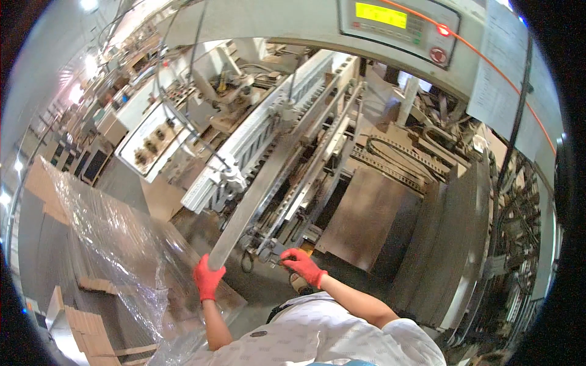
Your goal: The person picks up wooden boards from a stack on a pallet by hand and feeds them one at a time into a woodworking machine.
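Observation:
My left hand (209, 277), in a red glove, grips the near end of a long, narrow grey-brown board (248, 207). The board lies at a slant, its far part running into the machine beside the white ribbed beam (244, 148). My right hand (303, 268), gloved in red too, is at the near end of the machine's metal rails (311, 183). Its fingers are curled beside a small metal fitting (268, 251); whatever they may pinch is too small to make out.
Brown panels stand stacked (433, 244) to the right, near a flat brown panel (363, 219). Clear plastic film (116, 238) covers a stack at left. A control panel with a yellow display (381, 15) hangs overhead, an orange cable (488, 61) crossing it. Another switch box (152, 140) stands left.

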Demonstrator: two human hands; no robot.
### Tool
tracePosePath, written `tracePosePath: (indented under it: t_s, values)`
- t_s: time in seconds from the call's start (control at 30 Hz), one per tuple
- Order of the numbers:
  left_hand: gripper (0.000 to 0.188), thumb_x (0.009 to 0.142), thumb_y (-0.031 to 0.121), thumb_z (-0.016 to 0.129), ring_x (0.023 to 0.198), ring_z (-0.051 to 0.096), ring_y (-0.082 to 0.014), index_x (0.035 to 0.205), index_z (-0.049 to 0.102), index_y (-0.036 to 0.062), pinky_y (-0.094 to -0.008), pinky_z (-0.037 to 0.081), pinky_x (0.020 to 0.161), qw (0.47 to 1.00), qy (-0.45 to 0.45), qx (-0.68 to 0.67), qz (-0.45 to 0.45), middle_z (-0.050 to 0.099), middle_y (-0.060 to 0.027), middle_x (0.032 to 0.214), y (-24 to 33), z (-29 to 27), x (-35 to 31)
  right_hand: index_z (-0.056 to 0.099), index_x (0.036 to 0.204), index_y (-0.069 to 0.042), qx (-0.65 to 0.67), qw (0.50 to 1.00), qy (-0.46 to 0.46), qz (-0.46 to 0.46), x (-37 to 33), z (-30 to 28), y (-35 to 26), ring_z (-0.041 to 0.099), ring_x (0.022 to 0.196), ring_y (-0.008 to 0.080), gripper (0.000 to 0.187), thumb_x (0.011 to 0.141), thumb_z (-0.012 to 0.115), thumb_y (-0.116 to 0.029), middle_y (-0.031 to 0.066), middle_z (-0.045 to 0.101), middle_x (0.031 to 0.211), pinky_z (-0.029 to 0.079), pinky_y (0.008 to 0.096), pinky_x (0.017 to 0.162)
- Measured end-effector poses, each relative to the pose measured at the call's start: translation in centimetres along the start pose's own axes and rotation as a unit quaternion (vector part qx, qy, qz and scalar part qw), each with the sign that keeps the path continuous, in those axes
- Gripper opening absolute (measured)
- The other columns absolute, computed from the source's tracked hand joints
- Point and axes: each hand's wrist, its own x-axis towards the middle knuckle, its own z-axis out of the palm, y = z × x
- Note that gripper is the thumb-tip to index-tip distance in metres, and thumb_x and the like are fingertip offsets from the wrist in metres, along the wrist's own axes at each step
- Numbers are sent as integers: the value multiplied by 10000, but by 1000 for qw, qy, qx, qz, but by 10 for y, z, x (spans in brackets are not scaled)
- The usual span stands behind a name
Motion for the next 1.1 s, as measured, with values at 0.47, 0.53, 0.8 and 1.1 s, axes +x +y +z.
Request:
tracePosePath:
  t_s: [0.47, 0.53, 0.8, 1.1]
  values:
    - [652, 736, 323, 780, 929, 615, -419, 1283, 572, 37, -516, 484, 771, 986, 150, 72, 7, 621, -181, 1004, 179, 72, -138, 262, 1501, 49, 131, 986, 73, 74, -12, 43, -23, 539, 1251, 257, 1041, 795, 858, -430, 192, 549, 1351, 468, 388, 1031]
    - [661, 731, 328, 784, 946, 615, -419, 1287, 571, 40, -514, 486, 779, 986, 154, 59, -6, 622, -181, 1013, 185, 58, -152, 333, 1467, 46, 167, 981, 48, 80, -22, 44, -20, 543, 1244, 244, 976, 793, 857, -427, 170, 600, 1291, 459, 394, 1038]
    - [702, 725, 427, 786, 1045, 615, -374, 1299, 585, 76, -504, 482, 869, 963, 120, 232, 60, 638, -153, 1181, 146, 33, -217, 325, 1451, 5, 108, 986, 20, 127, -60, 49, -13, 495, 1238, 225, 914, 821, 838, -414, 132, 507, 1362, 420, 346, 1038]
    - [628, 769, 276, 787, 1211, 498, -422, 1304, 571, 29, -545, 377, 1044, 965, -26, 53, 254, 527, -242, 1341, 264, 73, -139, 188, 1551, 73, -31, 786, 610, -101, 2, -124, -4, 374, 1412, 380, 1032, 764, 743, -299, 290, 358, 1520, 324, 429, 1166]
